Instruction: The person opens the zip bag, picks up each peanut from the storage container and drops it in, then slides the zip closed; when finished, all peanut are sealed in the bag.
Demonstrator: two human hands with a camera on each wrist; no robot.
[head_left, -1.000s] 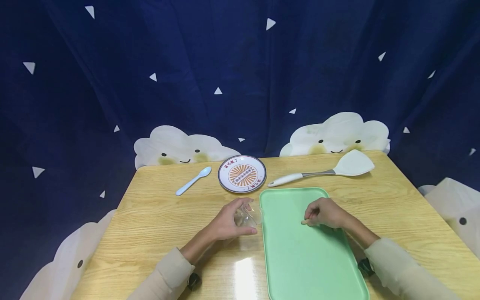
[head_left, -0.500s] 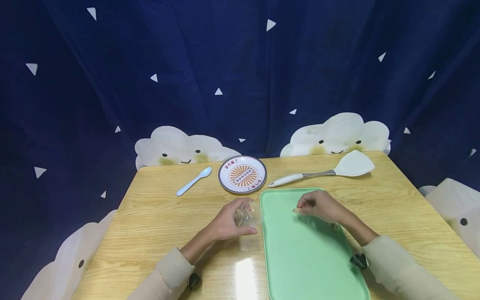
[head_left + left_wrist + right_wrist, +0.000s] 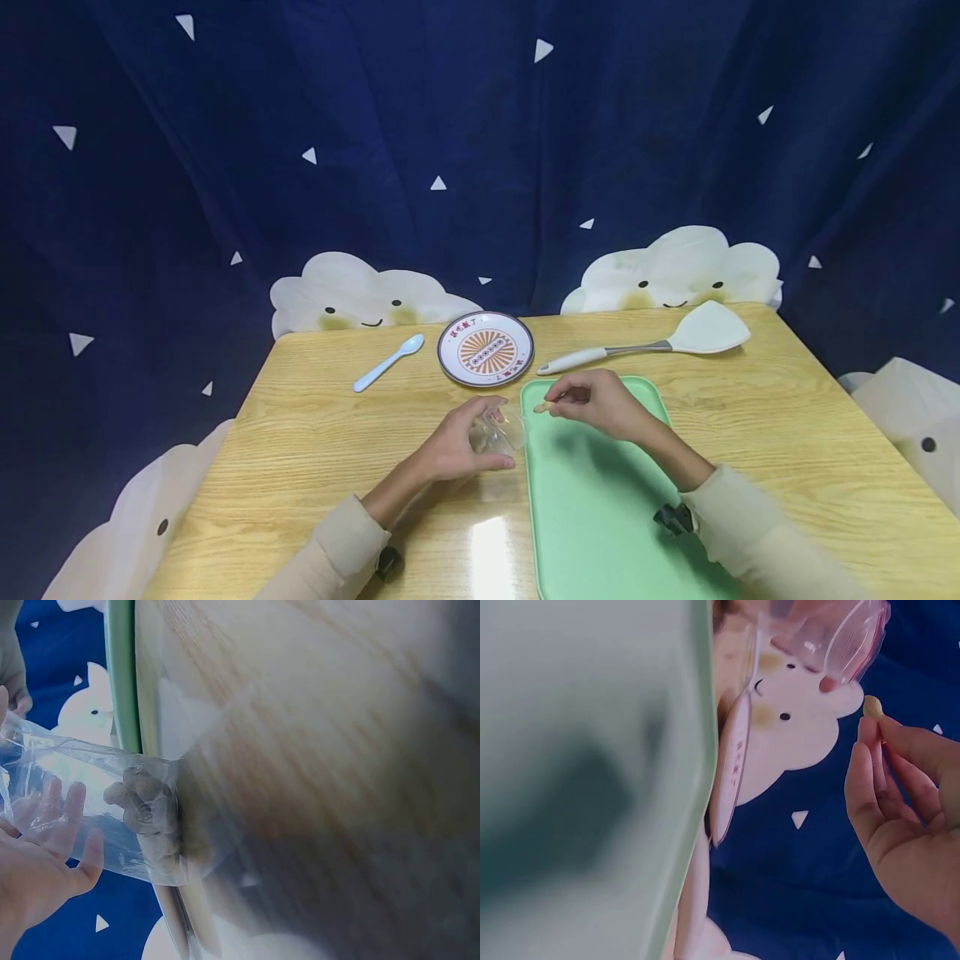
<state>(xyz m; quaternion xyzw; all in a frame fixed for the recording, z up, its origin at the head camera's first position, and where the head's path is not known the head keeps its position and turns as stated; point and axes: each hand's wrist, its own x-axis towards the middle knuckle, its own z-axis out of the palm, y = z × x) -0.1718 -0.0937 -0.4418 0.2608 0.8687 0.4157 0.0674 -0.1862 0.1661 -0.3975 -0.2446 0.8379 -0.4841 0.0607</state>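
My left hand (image 3: 457,440) curls its thumb and fingers around a clear plastic bag (image 3: 497,433) just left of the green tray (image 3: 622,517). Through the bag's film, the left wrist view shows several knobbly brown peanuts (image 3: 146,806) gathered at its bottom. Over the tray's far left corner, my right hand (image 3: 600,402) pinches a small tan peanut (image 3: 872,706) between thumb and fingertips. That peanut is beside the bag's open mouth (image 3: 855,645), apart from it in the right wrist view.
A white plate (image 3: 486,348) with an orange sunburst stands behind the bag. To its left lies a pale blue spoon (image 3: 387,363). A white spatula (image 3: 645,346) lies behind the tray. A dark blue curtain (image 3: 480,150) hangs past the wooden table's far edge.
My right hand has moved left and away from me across the tray, carrying the peanut to the bag's mouth. The left hand and the bag have stayed in place.
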